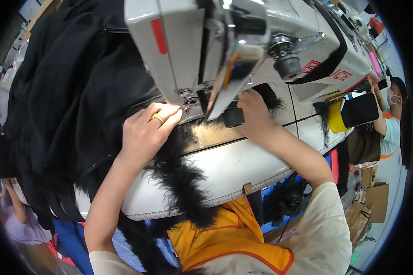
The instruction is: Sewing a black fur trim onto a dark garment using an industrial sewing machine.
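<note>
A white industrial sewing machine [144,20] stands over the table, its lit presser foot [192,110] in the middle of the view. Just left of the foot, my left hand [144,130] is closed, thumb and fingers pinching the edge of a black garment [69,78]. A yellow ring is on one finger. Black fluffy trim [181,181] runs from beneath that hand over the table edge towards my lap. Right of the foot, my right hand [254,114] reaches in behind the machine's front parts; its fingertips are hidden. More black fluff [275,103] shows beyond it.
The white sewing table [234,160] has a measuring tape [225,198] along its near edge. A yellow tape-like roll [337,117] and a dark panel [360,110] sit at the right. Co-workers are at far right [390,133] and lower left [27,224]. Cardboard boxes [376,201] stand lower right.
</note>
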`<action>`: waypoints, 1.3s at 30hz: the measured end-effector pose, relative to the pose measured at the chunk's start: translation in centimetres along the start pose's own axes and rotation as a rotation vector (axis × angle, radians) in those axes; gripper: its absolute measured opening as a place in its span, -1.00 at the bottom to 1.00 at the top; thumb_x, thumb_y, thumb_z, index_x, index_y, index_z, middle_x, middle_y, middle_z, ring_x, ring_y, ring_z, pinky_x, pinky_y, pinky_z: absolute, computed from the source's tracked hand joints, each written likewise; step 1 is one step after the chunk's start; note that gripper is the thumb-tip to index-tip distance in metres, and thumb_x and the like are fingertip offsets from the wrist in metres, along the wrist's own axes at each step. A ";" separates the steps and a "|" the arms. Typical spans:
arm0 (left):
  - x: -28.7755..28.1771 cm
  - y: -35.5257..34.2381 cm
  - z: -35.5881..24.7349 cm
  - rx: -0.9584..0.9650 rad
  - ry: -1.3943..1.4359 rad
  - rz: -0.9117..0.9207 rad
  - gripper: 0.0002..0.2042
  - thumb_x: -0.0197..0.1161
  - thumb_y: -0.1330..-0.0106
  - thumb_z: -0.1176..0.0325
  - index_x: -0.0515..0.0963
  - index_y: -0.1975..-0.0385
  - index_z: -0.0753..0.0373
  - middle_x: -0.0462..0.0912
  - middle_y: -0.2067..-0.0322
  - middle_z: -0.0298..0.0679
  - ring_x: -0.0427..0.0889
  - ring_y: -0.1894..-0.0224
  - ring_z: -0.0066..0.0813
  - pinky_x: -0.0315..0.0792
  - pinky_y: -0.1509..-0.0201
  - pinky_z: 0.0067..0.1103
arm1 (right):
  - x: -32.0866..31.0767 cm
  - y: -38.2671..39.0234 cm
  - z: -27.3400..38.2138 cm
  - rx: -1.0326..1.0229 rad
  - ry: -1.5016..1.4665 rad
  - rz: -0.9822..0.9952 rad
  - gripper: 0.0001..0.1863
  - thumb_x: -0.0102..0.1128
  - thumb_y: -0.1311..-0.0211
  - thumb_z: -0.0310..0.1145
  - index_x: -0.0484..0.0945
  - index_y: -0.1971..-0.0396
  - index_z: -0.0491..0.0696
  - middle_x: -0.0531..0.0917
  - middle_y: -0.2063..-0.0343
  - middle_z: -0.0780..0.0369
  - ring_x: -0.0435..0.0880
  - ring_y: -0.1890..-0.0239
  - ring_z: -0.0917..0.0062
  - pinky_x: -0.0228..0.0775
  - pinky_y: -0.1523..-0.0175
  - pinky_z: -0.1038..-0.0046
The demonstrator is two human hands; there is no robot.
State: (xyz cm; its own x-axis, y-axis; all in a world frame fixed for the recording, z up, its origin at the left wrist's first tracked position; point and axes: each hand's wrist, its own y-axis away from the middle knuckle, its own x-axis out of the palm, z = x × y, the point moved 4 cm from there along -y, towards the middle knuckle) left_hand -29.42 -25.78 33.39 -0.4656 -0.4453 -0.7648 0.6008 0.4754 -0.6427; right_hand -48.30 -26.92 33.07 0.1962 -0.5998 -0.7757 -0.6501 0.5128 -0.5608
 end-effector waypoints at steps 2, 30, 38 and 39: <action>-0.1 -0.1 0.0 0.008 0.015 0.043 -0.77 0.24 0.14 0.48 0.61 0.40 0.21 0.62 0.36 -0.41 0.58 0.29 -0.56 0.49 0.35 -0.66 | 1.0 0.5 -0.3 0.019 -0.081 0.030 -0.99 0.12 0.17 -0.39 0.51 0.65 0.05 0.48 0.54 0.37 0.51 0.41 0.54 0.40 0.28 0.53; -0.6 1.7 2.3 -0.090 0.240 0.618 -0.43 0.18 -0.10 0.50 0.29 -0.19 0.10 0.32 -0.19 -0.30 0.28 -0.22 -0.22 0.30 -0.21 -0.41 | -1.6 2.6 1.7 0.059 0.197 0.299 -0.46 0.08 0.04 -0.44 0.48 -0.06 0.17 0.57 0.26 0.21 0.59 0.28 0.33 0.46 0.18 0.34; -2.0 2.4 -2.8 0.075 -0.304 0.492 -0.60 0.08 -0.07 0.45 0.46 0.02 0.35 0.47 -0.01 -0.16 0.43 -0.09 -0.31 0.35 -0.10 -0.53 | -0.4 0.3 1.2 -0.177 -0.171 0.309 -0.50 -0.01 -0.05 -0.48 0.40 -0.09 0.04 0.46 -0.03 0.33 0.50 0.05 0.47 0.35 -0.07 0.42; -1.8 3.1 -2.8 0.013 -0.257 0.508 -0.58 0.08 -0.06 0.45 0.45 0.01 0.35 0.48 0.00 -0.16 0.45 -0.07 -0.33 0.36 -0.08 -0.53 | 0.2 0.4 1.1 -0.198 -0.249 0.362 -0.49 -0.01 -0.06 -0.48 0.38 -0.10 0.04 0.44 -0.05 0.34 0.51 0.07 0.47 0.37 -0.06 0.43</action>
State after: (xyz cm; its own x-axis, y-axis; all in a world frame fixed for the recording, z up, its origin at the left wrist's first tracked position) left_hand -28.51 -21.39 32.63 0.0557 -0.3341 -0.9409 0.7165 0.6697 -0.1953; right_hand -47.70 -26.11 32.36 0.0858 -0.2262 -0.9703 -0.8315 0.5202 -0.1948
